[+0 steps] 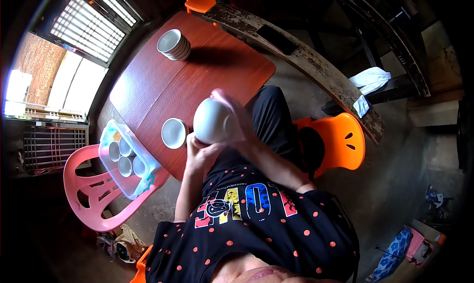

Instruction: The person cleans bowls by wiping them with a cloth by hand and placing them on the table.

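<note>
Beside the table [148, 93], a tub [135, 189] holds dishes [125, 166]; left hand [201, 153] and right hand [239, 121] grasp a bowl [209, 121].

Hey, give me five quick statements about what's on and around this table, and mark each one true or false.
1. The left hand and right hand are both on a white bowl. True.
2. The stack of bowls stands on the floor. False: it stands on the table.
3. A single bowl sits near the left hand. True.
4. The tub on the pink chair has dishes inside. True.
5. The chair on the person's right is blue. False: it is orange.
</note>
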Demonstrator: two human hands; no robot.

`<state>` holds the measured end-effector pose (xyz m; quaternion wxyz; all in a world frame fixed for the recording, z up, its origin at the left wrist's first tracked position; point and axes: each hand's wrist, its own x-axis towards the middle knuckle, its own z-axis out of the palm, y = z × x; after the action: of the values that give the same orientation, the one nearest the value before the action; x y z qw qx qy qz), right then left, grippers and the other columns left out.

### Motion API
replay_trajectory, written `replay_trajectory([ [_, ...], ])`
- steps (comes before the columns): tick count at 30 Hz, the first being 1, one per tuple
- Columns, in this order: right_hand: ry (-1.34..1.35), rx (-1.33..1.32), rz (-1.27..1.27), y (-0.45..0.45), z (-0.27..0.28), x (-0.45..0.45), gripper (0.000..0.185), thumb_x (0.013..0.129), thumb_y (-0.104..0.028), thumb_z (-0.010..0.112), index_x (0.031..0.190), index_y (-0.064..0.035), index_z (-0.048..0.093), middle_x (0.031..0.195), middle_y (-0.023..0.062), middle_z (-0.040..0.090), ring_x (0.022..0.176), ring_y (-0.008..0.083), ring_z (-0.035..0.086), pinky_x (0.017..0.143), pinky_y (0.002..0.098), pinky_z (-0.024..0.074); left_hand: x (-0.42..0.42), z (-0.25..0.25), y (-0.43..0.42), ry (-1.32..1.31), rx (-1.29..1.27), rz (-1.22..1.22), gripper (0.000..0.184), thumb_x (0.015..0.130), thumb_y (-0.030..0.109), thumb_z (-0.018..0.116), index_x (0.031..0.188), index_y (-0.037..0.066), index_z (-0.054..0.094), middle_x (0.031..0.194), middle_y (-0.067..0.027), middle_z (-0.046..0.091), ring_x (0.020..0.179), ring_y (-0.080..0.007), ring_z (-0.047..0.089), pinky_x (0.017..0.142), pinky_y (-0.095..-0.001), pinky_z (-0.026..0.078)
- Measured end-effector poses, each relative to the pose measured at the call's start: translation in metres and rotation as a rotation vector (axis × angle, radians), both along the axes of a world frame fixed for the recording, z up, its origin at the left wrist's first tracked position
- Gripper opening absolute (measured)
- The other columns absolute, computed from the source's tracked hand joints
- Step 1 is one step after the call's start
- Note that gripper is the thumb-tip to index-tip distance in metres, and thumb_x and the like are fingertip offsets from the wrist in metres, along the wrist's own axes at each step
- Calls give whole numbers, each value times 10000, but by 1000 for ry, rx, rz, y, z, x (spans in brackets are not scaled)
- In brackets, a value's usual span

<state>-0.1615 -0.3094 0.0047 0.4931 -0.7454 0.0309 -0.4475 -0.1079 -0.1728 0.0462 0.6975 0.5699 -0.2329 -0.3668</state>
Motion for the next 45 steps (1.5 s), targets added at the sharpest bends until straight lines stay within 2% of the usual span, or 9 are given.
replay_trajectory([
  [3, -125, 787, 240, 15, 3, 4, 518, 913, -251, 555, 1352, -20, 403, 1240, 180, 547, 1163, 283, 534, 1021, 367, 407, 3, -40, 8, -242, 113, -73, 315, 709, 23, 757, 979, -83, 634, 887, -84, 671, 836, -143, 631, 759, -263, 519],
  [5, -127, -232, 96, -25, 5, 4, 486, 912, -253, 552, 1323, -17, 441, 1222, 186, 553, 1126, 278, 559, 1000, 357, 423, 0, 1, 2, 50, 3, -78, 382, 706, 60, 770, 1027, -81, 617, 936, -101, 668, 877, -171, 638, 813, -301, 514],
  [10, 520, 295, 742, -39, 76, 3, 278, 893, -211, 533, 1024, 7, 647, 937, 122, 660, 909, 230, 633, 838, 330, 486, 9, 3, 3, 543, -289, -149, 418, 744, 99, 731, 1098, -75, 594, 1044, -155, 651, 970, -248, 636, 917, -394, 484],
  [18, 154, 608, 188, 5, -122, 32, 392, 953, -273, 509, 1211, 22, 528, 1052, 135, 630, 970, 238, 627, 847, 333, 512, -8, -20, 2, -486, 105, -65, 97, 850, -19, 618, 931, -57, 655, 886, -13, 648, 840, -51, 551, 756, -232, 485],
  [26, 492, 652, 855, -43, 58, 14, 324, 904, -236, 534, 1022, 49, 631, 919, 98, 663, 885, 144, 622, 809, 295, 489, 5, -1, 3, 547, -324, -131, 393, 723, 70, 731, 1069, -67, 605, 1019, -125, 655, 922, -193, 625, 896, -345, 468],
  [33, -11, 484, 294, -18, -80, 24, 434, 913, -263, 590, 1250, -1, 513, 1151, 120, 607, 1027, 230, 609, 889, 348, 498, -11, -28, -14, -920, 104, -24, 181, 731, -47, 725, 897, -70, 656, 888, -96, 677, 795, -149, 649, 745, -263, 510],
  [35, -206, -233, 144, -35, -9, 21, 413, 903, -280, 586, 1203, 1, 544, 1069, 113, 640, 940, 212, 635, 829, 329, 517, -11, 2, -7, -356, 135, -65, 261, 729, -1, 744, 958, -71, 640, 931, -108, 668, 845, -174, 650, 777, -282, 513],
  [38, 517, 504, 850, -48, 65, 11, 270, 874, -210, 564, 1013, 5, 650, 890, 79, 671, 850, 151, 632, 763, 282, 504, 4, 13, 4, 488, -208, -219, 507, 732, 112, 745, 1166, -59, 548, 1030, -133, 655, 961, -214, 634, 905, -359, 476],
  [45, 32, 676, 337, -15, 4, 16, 316, 950, -206, 537, 1161, 22, 590, 948, 67, 638, 855, 151, 626, 799, 263, 506, 0, -17, 8, 151, -194, -92, 280, 769, 40, 704, 1025, -51, 636, 979, -74, 655, 848, -142, 615, 765, -275, 488],
])
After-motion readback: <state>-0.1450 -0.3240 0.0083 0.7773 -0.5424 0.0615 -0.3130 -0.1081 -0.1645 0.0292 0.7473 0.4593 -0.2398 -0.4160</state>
